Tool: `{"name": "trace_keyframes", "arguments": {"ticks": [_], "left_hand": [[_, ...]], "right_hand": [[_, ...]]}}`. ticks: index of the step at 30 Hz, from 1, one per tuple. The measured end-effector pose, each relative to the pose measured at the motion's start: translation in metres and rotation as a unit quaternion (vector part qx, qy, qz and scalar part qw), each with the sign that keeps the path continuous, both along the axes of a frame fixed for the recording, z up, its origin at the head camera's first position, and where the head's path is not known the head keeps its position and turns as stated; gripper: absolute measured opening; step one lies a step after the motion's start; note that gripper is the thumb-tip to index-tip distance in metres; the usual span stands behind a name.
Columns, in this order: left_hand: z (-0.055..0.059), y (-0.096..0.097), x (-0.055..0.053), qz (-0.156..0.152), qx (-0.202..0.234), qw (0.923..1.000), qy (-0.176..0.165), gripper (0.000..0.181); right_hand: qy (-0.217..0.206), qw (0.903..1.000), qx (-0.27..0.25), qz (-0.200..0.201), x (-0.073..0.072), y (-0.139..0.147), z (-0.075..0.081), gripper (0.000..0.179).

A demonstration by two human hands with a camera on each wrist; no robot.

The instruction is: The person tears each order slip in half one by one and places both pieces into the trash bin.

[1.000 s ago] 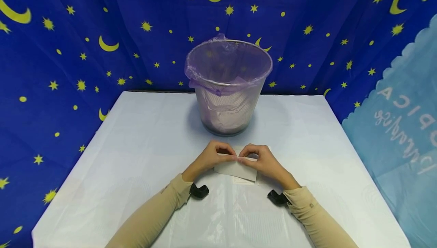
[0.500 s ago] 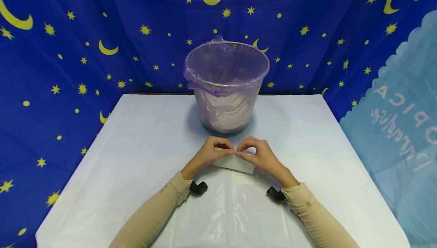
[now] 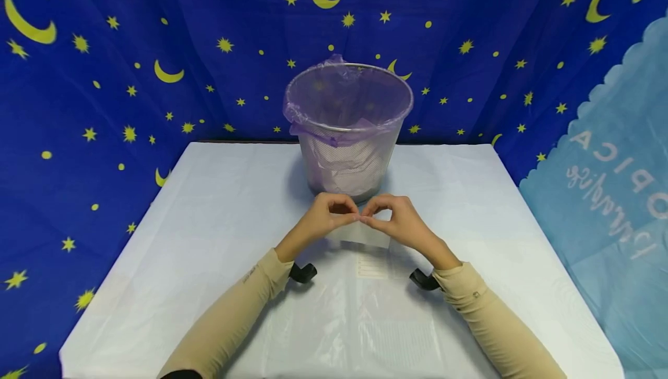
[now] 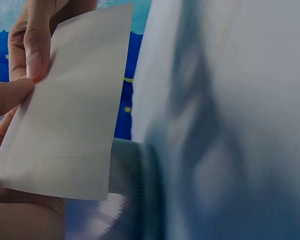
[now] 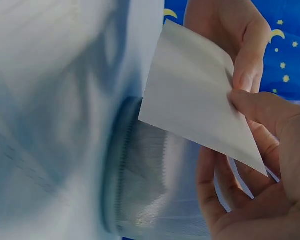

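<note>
A small white sheet of paper (image 3: 367, 235) hangs from both hands in front of the bin. My left hand (image 3: 326, 217) pinches its upper edge between thumb and fingers. Right beside it, thumb tip against thumb tip, my right hand (image 3: 400, 222) pinches the same edge. In the left wrist view the paper (image 4: 72, 110) shows a plain, slightly bowed face with a faint line across it. The right wrist view shows the paper (image 5: 190, 95) slanting, with my right thumb (image 5: 260, 107) pressed on its edge. Most fingers are hidden behind the sheet there.
A mesh waste bin (image 3: 341, 164) with a purple liner (image 3: 334, 135) stands just beyond the hands. A small lined rectangle (image 3: 373, 265) lies on the white-covered table (image 3: 235, 193). Black curved pieces (image 3: 304, 273) stick out at both wrists. A star-patterned blue curtain (image 3: 235, 8) hangs behind.
Both hands have moved away from me toward the bin, carrying the paper with them. More of the lined rectangle on the table now shows.
</note>
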State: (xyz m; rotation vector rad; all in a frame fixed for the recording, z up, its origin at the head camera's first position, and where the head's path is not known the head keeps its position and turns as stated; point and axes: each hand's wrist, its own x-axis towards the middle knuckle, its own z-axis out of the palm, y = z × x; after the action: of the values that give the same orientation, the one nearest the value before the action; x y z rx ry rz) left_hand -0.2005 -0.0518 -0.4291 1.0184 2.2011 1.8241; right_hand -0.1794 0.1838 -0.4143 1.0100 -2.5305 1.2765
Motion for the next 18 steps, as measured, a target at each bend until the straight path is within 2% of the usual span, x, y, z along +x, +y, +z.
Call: {"name": "trace_keyframes", "arguments": {"ticks": [2, 5, 13, 18], "left_hand": [[0.011, 0.000, -0.002, 0.000, -0.004, 1.0000, 0.006, 0.006], [0.025, 0.001, -0.006, 0.003, 0.000, 0.9998, 0.022, 0.005], [0.049, 0.003, -0.011, 0.004, 0.006, 0.9991, 0.042, 0.005], [0.074, 0.005, -0.012, -0.002, 0.013, 0.9983, 0.057, 0.004]], "right_hand": [[0.007, 1.0000, 0.004, -0.002, -0.002, 0.000, 0.011, 0.008], [0.020, 0.9998, 0.006, -0.007, -0.006, 0.000, 0.027, 0.002], [0.022, 0.9997, 0.013, -0.004, -0.010, 0.001, 0.054, 0.009], [0.032, 0.9994, 0.008, -0.005, -0.010, 0.003, 0.080, 0.009]]}}
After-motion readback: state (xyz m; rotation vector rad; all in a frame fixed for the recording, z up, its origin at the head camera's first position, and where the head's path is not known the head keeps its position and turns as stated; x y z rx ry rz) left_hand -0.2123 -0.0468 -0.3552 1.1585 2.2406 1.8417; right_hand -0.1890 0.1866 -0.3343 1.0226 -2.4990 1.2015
